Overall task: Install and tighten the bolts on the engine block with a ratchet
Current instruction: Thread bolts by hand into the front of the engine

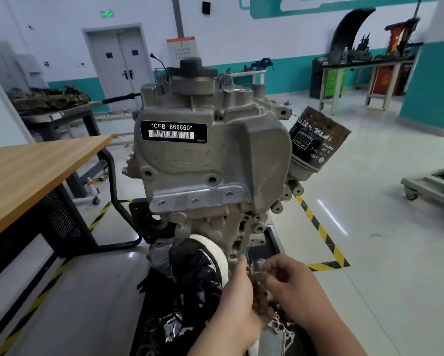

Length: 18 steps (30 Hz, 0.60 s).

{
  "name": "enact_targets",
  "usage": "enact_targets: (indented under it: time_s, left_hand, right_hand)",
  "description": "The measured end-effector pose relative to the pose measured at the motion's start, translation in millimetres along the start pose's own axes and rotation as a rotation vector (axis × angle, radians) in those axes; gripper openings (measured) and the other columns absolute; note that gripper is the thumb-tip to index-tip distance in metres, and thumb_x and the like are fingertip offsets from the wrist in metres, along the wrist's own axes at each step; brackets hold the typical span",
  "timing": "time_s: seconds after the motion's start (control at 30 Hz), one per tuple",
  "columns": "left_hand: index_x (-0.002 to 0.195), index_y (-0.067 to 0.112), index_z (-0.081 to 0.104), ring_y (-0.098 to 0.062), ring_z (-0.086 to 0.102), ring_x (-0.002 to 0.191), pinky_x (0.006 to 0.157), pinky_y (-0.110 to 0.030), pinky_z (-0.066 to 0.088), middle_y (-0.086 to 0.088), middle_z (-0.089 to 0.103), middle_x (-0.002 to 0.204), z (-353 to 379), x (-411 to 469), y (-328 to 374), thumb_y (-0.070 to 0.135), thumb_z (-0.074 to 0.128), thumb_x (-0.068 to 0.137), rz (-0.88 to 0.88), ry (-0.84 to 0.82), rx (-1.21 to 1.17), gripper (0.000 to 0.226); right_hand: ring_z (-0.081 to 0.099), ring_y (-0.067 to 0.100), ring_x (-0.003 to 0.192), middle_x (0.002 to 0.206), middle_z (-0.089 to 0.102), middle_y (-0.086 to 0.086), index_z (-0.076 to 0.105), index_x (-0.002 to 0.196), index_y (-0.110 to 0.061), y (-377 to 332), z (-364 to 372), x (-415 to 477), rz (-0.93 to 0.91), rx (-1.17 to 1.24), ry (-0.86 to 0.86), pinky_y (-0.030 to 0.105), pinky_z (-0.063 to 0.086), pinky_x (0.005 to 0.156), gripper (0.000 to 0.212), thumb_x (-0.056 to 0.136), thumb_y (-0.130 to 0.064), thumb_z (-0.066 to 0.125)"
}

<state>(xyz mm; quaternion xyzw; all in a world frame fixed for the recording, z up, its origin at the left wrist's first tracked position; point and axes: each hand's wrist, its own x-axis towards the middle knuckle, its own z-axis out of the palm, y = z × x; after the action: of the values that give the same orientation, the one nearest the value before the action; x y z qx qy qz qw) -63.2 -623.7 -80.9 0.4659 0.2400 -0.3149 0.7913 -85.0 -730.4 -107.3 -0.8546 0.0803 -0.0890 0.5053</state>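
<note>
The engine block (210, 155) stands upright, its lower flank just ahead of both hands. The left hand (237, 291) reaches to it; its grip I cannot tell. The right hand (290, 283), just beside, pinches a small blurred metal piece (262, 271).

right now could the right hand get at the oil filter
Probably yes: the oil filter juts from the engine side over open floor, and nothing stands between it and the right hand, low by the engine's base.
</note>
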Motion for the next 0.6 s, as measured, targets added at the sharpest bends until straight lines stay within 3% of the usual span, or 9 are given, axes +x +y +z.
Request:
enact_targets:
  time_s: [0.07, 0.13, 0.17, 0.23, 0.3, 0.37, 0.43, 0.53, 0.6]
  left_hand:
    - [0.106, 0.000, 0.065, -0.027, 0.068, 0.083, 0.079, -0.036, 0.052, -0.017, 0.072, 0.095, 3.3, 0.0, 0.4, 0.052, 0.040, 0.098, -0.018, -0.071, -0.108, 0.059]
    - [0.086, 0.004, 0.064, -0.022, 0.064, 0.057, 0.054, -0.028, 0.050, -0.011, 0.067, 0.070, -0.3, -0.8, 2.9, 0.040, 0.041, 0.101, 0.038, -0.063, -0.181, 0.046]
    - [0.076, 0.009, 0.059, -0.014, 0.050, 0.040, 0.039, -0.020, 0.038, -0.003, 0.055, 0.055, -4.5, -4.1, 7.5, 0.036, 0.042, 0.102, 0.080, -0.035, -0.192, 0.040]
    - [0.072, 0.016, 0.051, -0.008, 0.030, 0.031, 0.031, -0.014, 0.020, 0.005, 0.036, 0.048, -16.5, -14.7, 24.4, 0.037, 0.046, 0.099, 0.171, 0.013, -0.217, 0.035]
    - [0.072, 0.018, 0.050, -0.009, 0.027, 0.033, 0.031, -0.016, 0.020, 0.005, 0.031, 0.049, -31.3, -25.0, 46.1, 0.050, 0.049, 0.093, 0.325, 0.072, -0.319, 0.039]
    - [0.071, 0.017, 0.050, -0.011, 0.027, 0.035, 0.033, -0.019, 0.022, 0.004, 0.031, 0.050, -41.9, -37.1, 68.4, 0.067, 0.047, 0.083, 0.458, 0.084, -0.399, 0.052]
    - [0.072, 0.016, 0.053, -0.012, 0.028, 0.036, 0.035, -0.021, 0.024, 0.004, 0.032, 0.048, -49.7, -41.1, 87.9, 0.080, 0.044, 0.072, 0.513, 0.098, -0.251, 0.065]
    - [0.082, 0.014, 0.060, -0.016, 0.038, 0.042, 0.043, -0.026, 0.031, 0.002, 0.042, 0.049, -53.6, -46.1, 118.5, 0.095, 0.034, 0.054, 0.551, 0.277, 0.329, 0.089]
    - [0.111, 0.011, 0.063, -0.025, 0.058, 0.064, 0.055, -0.029, 0.040, -0.007, 0.062, 0.075, -50.4, -50.5, 134.1, 0.098, 0.024, 0.050, 0.553, 0.390, 0.615, 0.113]
  right_hand:
    - [0.058, -0.001, 0.078, 0.089, 0.058, -0.013, 0.061, 0.070, -0.047, -17.9, -11.9, -12.5, -0.108, -0.189, -0.103, 0.013, 0.045, 0.067, 0.025, 0.080, -0.026, 0.072]
    - [0.058, -0.002, 0.082, 0.091, 0.057, -0.016, 0.061, 0.078, -0.048, -34.3, -22.0, -21.5, -0.190, -0.182, -0.039, 0.012, 0.045, 0.070, 0.026, 0.082, -0.025, 0.072]
    - [0.059, -0.001, 0.080, 0.089, 0.059, -0.017, 0.062, 0.080, -0.046, -42.9, -30.0, -23.5, -0.221, -0.066, 0.114, 0.012, 0.046, 0.068, 0.024, 0.083, -0.024, 0.071]
    - [0.060, 0.002, 0.079, 0.088, 0.061, -0.019, 0.060, 0.090, -0.045, -69.8, -50.8, -22.6, -0.275, 0.166, 0.466, 0.012, 0.048, 0.065, 0.012, 0.081, -0.039, 0.066]
    - [0.057, 0.000, 0.090, 0.099, 0.056, -0.022, 0.048, 0.107, -0.049, -102.9, -62.5, -11.1, -0.371, 0.171, 0.611, 0.010, 0.046, 0.070, 0.034, 0.076, -0.058, 0.056]
    - [0.050, 0.003, 0.108, 0.118, 0.044, -0.019, 0.034, 0.130, -0.041, -133.3, -59.7, 8.9, -0.400, 0.071, 0.568, 0.017, 0.045, 0.085, 0.064, 0.074, -0.064, 0.054]
    - [0.042, 0.014, 0.124, 0.133, 0.034, -0.007, 0.026, 0.141, -0.029, -156.6, -52.1, 26.7, -0.376, -0.069, 0.490, 0.029, 0.039, 0.098, 0.080, 0.076, -0.057, 0.065]
    - [0.046, 0.010, 0.119, 0.137, 0.040, -0.006, 0.034, 0.138, -0.028, -167.6, -45.4, 45.0, -0.343, -0.004, 0.548, 0.027, 0.042, 0.093, 0.080, 0.074, -0.042, 0.078]
    - [0.052, 0.005, 0.111, 0.130, 0.049, -0.011, 0.040, 0.132, -0.034, -166.7, -43.9, 51.1, -0.352, 0.102, 0.584, 0.024, 0.046, 0.088, 0.073, 0.071, -0.039, 0.081]
